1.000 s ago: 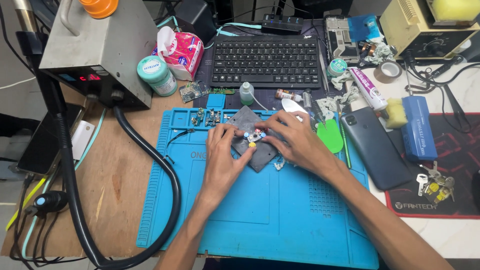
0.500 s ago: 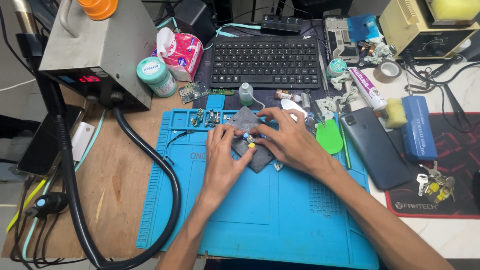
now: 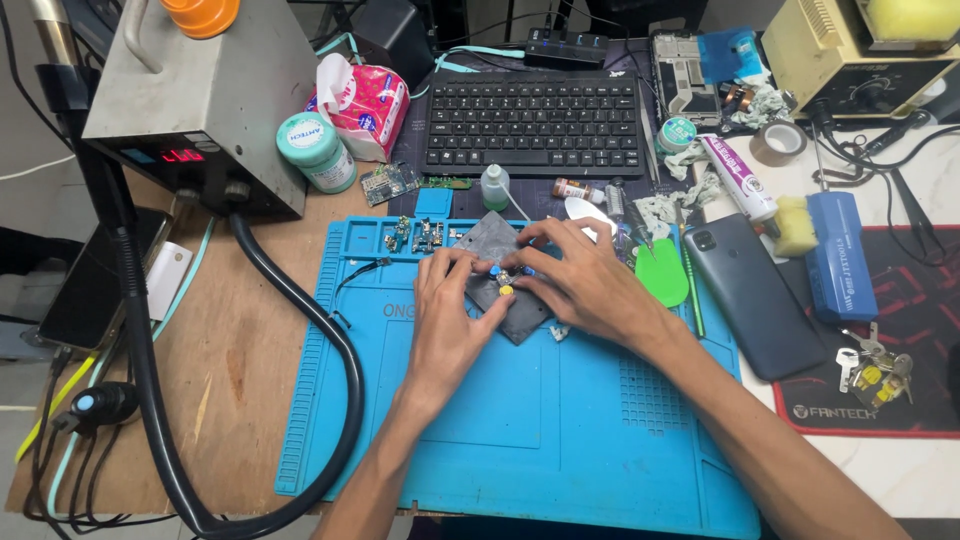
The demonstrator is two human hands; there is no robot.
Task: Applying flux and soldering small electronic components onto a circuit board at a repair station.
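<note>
My left hand (image 3: 447,325) and right hand (image 3: 583,285) are close together, fingertips pinching a tiny part on the dark grey pad (image 3: 508,282), which lies at the top middle of the blue work mat (image 3: 520,430). The mat sits on a crowded wooden bench (image 3: 235,370). Behind it are a black keyboard (image 3: 532,123), a metal station (image 3: 205,100) with a thick black hose (image 3: 330,350), and a dark phone (image 3: 752,295) just right of the mat

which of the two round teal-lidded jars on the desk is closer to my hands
The small jar right of the keyboard looks slightly closer, though it's near even; the big jar stands by the tissue pack.
</note>
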